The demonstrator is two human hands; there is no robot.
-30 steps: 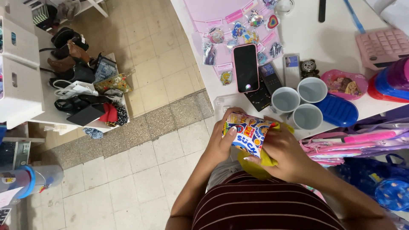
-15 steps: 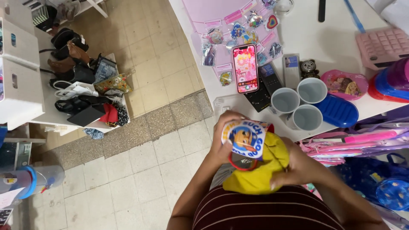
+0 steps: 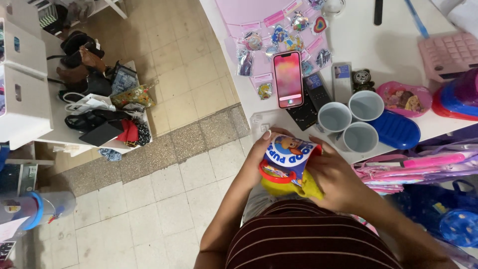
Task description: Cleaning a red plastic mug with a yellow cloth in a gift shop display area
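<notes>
A pouch (image 3: pixel 291 160), bright with a cartoon print and yellow stuffing at its base, is held against the belly, just short of the counter (image 3: pixel 393 47). It is clasped from both sides: left hand (image 3: pixel 259 154) and right hand (image 3: pixel 336 174) fingers curled shut on it, steadying it. Beyond it on the counter stand three cups (image 3: pixel 351 122); farther off a phone (image 3: pixel 288 78) lies face up.

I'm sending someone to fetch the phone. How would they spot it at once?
Start at the white table at the top of the view. Near its front edge, left of the three grey cups, lies the phone, face up. Its lit pink screen sets it apart from the dark handsets beside it.
</notes>
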